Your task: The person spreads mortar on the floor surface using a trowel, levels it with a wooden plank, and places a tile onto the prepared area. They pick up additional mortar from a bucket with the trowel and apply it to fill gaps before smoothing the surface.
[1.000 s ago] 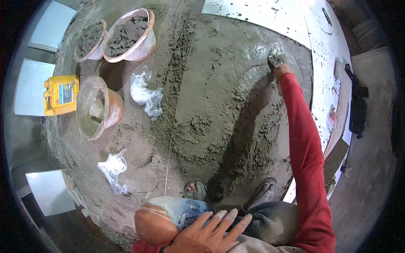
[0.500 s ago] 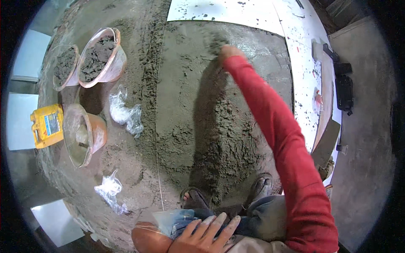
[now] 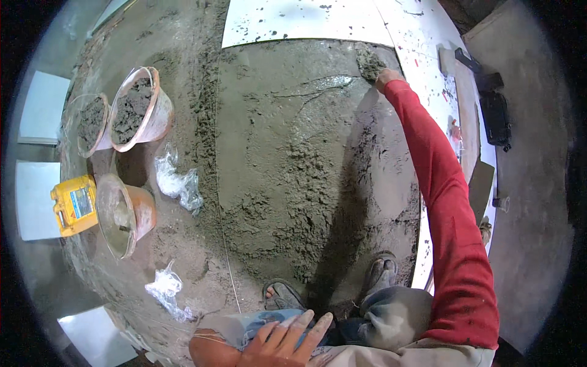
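Note:
My right hand [image 3: 387, 77] is stretched far out, closed round the handle of a mortar-smeared trowel [image 3: 369, 63]. The trowel's blade lies at the far right corner of the bed of wet mortar [image 3: 257, 128], by the edge of the white tiles [image 3: 306, 21]. Smoother, shinier mortar shows around it, while nearer my feet the surface is lumpy. My left hand [image 3: 287, 339] rests on my bent knee with its fingers spread, holding nothing. The trowel's handle is hidden in my fist.
At left stand two buckets of mortar [image 3: 131, 116] [image 3: 92, 125], a water bucket [image 3: 140, 211] and a yellow jerrycan [image 3: 76, 205]. Crumpled plastic bags [image 3: 177, 180] [image 3: 168, 290] lie nearby. A taut string [image 3: 227, 263] runs along the bed's left side. Black cases [image 3: 496, 119] sit at far right.
My right hand has swept the trowel rightward across the far part of the mortar, into the corner. The view has shifted slightly. My left hand stays on the knee.

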{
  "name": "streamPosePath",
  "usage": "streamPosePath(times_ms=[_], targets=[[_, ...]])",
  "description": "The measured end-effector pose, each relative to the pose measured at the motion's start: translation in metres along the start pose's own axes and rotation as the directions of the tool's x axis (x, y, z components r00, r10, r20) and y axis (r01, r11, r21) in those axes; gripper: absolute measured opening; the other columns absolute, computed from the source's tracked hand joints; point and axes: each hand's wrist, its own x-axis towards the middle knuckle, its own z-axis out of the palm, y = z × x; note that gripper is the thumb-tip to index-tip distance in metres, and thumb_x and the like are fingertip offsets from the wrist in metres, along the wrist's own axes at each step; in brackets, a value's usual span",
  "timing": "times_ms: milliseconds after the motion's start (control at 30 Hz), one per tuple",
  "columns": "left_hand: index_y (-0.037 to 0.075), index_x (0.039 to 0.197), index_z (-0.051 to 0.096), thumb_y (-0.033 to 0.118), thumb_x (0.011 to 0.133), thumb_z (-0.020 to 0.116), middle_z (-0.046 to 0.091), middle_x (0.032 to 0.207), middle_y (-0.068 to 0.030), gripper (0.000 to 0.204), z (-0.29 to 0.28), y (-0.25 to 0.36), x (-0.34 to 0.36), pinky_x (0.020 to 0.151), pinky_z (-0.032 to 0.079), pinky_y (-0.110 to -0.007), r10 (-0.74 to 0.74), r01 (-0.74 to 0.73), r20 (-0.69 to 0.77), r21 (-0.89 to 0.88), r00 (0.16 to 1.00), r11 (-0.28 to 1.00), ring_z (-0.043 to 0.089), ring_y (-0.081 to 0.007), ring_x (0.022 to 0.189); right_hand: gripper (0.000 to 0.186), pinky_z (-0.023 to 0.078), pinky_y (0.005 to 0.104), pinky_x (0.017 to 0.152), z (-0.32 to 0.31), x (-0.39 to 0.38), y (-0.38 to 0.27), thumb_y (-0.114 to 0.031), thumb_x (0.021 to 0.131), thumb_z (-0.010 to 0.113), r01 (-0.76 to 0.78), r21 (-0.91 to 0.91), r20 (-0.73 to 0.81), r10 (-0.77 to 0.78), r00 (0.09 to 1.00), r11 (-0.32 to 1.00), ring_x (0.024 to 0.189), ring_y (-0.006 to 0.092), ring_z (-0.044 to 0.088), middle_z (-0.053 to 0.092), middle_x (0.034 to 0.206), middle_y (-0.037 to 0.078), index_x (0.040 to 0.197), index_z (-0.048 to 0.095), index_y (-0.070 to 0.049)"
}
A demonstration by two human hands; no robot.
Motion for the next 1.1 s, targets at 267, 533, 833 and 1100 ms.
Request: streamPosePath(times_ms=[267,533,833,1100], targets=[[0.009,0.144,0.046,0.03,0.085,0.067,0.058,0.131,-0.0141,0.067,0.002,0.001,0.001,0.098,0.043,-0.042,0.064,-0.064,0.023,-0.006,0.998,0.998,0.058,-0.0293,0.11,0.026,0.057,0.0379,0.075,0.013,0.028,0.07,-0.017,0.083,0.054,-0.155,-0.064,-0.046,0.152,0.987,0.986,0.089,0.0297,0.072,0.072,0.093,0.018,0.093,0.073,-0.002],[0.009,0.142,0.048,0.027,0.085,0.069,0.059,0.127,-0.015,0.064,-0.001,0.005,0.007,0.096,0.043,-0.041,0.117,-0.115,0.031,-0.053,0.993,0.992,0.057,-0.0298,0.109,0.029,0.057,0.0414,0.07,0.037,-0.06,0.113,-0.022,0.085,0.052,0.012,-0.068,0.089,-0.006,0.996,0.998,0.079,0.0326,0.072,0.072,0.085,0.019,0.087,0.072,-0.001],[0.009,0.141,0.049,0.027,0.085,0.068,0.058,0.128,-0.0154,0.062,0.0,0.007,0.0,0.096,0.043,-0.041,0.141,-0.137,0.056,-0.068,0.988,0.988,0.057,-0.0303,0.109,0.054,0.052,0.0539,0.081,0.09,-0.292,0.143,-0.044,0.097,0.045,-0.195,0.19,0.022,0.194,0.981,0.962,0.089,0.0511,0.064,0.065,0.089,0.034,0.093,0.065,0.006],[0.008,0.143,0.046,0.024,0.085,0.068,0.056,0.133,-0.0159,0.064,-0.001,0.009,-0.006,0.097,0.042,-0.042,0.125,-0.121,0.047,-0.078,0.991,0.99,0.055,-0.032,0.112,0.03,0.051,0.055,0.074,0.115,-0.48,0.156,-0.028,0.097,0.052,-0.343,0.368,0.181,0.295,0.938,0.864,0.089,0.0505,0.062,0.064,0.098,0.031,0.109,0.059,-0.002]])
